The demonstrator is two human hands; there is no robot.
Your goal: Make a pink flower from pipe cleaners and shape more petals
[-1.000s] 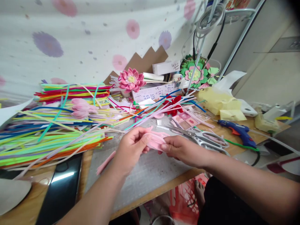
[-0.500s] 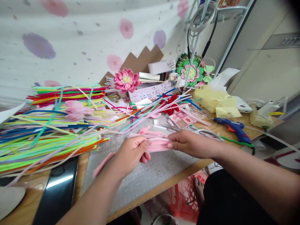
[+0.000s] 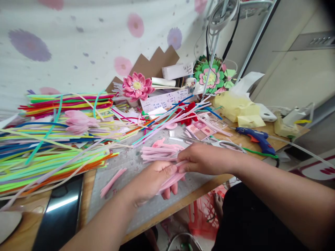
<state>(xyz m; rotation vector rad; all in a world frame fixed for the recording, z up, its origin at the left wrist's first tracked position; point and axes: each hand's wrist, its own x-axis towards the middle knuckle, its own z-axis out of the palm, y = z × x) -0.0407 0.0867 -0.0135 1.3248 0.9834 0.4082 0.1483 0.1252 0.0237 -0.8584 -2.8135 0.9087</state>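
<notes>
Between my two hands is a small bundle of pale pink pipe cleaners [image 3: 171,180], tilted down toward the left. My left hand [image 3: 154,179] is closed around it, thumb on top. The fingers of my right hand [image 3: 195,161] pinch its upper end, close against my left thumb. Just behind my hands, a pile of cut pink pipe cleaners [image 3: 157,152] lies on the grey cutting mat [image 3: 125,212]. Another few pink pieces [image 3: 112,182] rest on the mat left of my left wrist.
Heaps of coloured pipe cleaners [image 3: 52,164] cover the left side, with a pink petal piece [image 3: 78,122] on top. A finished pink flower [image 3: 137,86] stands at the back. Scissors [image 3: 230,144] and a blue glue gun [image 3: 255,137] lie to the right, near a yellow bag [image 3: 230,106].
My hands have come nearer the table's front edge and closer together. The held bundle has tilted, and the pink pile behind it now shows more. The view has shifted slightly.
</notes>
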